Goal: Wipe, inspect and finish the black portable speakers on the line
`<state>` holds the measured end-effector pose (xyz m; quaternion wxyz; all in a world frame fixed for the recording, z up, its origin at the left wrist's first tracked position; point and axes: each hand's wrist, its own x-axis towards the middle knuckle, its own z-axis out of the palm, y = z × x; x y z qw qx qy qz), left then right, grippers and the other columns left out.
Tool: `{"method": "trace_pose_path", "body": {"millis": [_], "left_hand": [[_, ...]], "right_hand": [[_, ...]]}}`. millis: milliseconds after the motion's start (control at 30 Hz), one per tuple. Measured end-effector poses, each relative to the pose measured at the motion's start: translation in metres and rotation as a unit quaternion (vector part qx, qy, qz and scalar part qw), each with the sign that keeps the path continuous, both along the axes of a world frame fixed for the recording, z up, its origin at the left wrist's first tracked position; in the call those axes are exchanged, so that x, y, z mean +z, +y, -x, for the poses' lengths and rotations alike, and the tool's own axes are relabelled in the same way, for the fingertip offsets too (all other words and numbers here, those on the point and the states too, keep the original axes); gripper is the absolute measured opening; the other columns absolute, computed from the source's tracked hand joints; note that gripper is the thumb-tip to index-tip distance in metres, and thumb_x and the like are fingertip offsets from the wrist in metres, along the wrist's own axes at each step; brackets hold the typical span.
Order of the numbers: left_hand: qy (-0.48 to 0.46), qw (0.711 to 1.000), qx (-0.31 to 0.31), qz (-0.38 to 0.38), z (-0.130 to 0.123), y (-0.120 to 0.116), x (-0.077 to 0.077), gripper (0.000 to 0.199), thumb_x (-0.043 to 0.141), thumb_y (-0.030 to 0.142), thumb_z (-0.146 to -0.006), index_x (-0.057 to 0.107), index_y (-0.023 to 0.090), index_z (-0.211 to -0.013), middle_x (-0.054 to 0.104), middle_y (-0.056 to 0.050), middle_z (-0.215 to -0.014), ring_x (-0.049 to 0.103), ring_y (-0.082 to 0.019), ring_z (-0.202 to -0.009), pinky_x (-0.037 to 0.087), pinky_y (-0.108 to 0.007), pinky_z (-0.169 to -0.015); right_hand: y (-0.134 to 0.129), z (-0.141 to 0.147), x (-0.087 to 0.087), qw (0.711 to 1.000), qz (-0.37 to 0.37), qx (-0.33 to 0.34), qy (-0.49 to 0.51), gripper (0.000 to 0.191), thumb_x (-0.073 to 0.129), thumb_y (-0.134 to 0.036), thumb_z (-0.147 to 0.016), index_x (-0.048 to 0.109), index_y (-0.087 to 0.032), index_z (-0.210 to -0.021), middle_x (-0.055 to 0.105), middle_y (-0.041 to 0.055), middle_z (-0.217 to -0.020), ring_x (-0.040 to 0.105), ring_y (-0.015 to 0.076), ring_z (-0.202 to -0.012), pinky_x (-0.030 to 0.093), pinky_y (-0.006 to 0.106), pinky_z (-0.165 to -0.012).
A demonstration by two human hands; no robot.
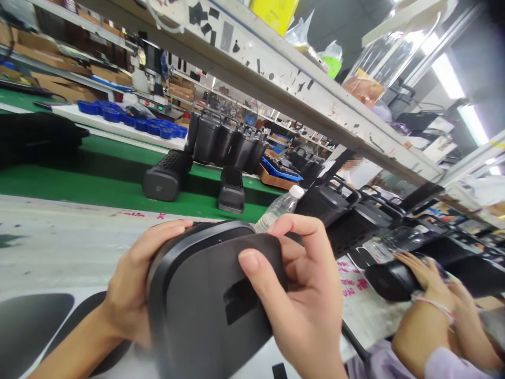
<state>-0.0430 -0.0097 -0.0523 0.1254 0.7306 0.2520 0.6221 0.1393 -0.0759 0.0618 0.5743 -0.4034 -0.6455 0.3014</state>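
From my remote seat, I had the left hand [132, 279] wrapped around a black rounded housing [158, 295] above the pale worktop [71, 242], and the right hand [311, 289] pinching the edge of a dark grey flat panel [197, 300] at its near end. Just beyond stood a clear plastic bottle with a white cap [276, 209]. Farther back, a shallow blue plastic tray [284, 169] held dark parts I couldn't identify, over a brown cardboard box [276, 181]. High right, a clear plastic tub [369, 76] held something brownish low down.
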Motion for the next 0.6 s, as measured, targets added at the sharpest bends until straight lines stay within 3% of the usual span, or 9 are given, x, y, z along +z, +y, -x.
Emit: {"method": "trace_pose_path", "body": {"millis": [100,300,600], "left_hand": [[0.033,0.999,-0.018,-0.024,0.004,0.004,0.0,0.108,0.087,0.049,-0.049,0.038,0.022,-0.141,0.051,-0.006,-0.139,0.052,-0.032,-0.124,0.042,-0.042,-0.113],[0.023,0.997,-0.016,-0.069,-0.001,0.002,0.008,0.091,0.076,0.035,-0.064,0.035,0.025,-0.143,0.046,0.004,-0.142,0.049,-0.02,-0.126,0.04,-0.027,-0.113],[0.03,0.994,-0.009,-0.102,0.001,0.006,0.007,0.094,0.077,0.04,-0.061,0.036,0.016,-0.142,0.05,-0.006,-0.138,0.049,-0.024,-0.126,0.039,-0.029,-0.111]], "right_hand": [[-0.002,0.005,0.005,0.999,0.035,-0.033,0.008,0.025,0.068,-0.023,-0.083,0.047,-0.029,-0.093,0.047,-0.0095,-0.056,0.041,0.0074,-0.046,0.032,0.016,-0.04],[-0.004,0.01,0.004,0.997,0.047,-0.061,0.028,0.026,0.071,-0.023,-0.08,0.049,-0.03,-0.091,0.054,-0.0092,-0.056,0.042,0.0062,-0.045,0.032,0.014,-0.04],[-0.004,0.01,0.004,0.997,0.038,-0.065,0.024,0.026,0.071,-0.024,-0.081,0.048,-0.029,-0.092,0.056,-0.0089,-0.057,0.044,0.0059,-0.044,0.034,0.014,-0.04]]}}
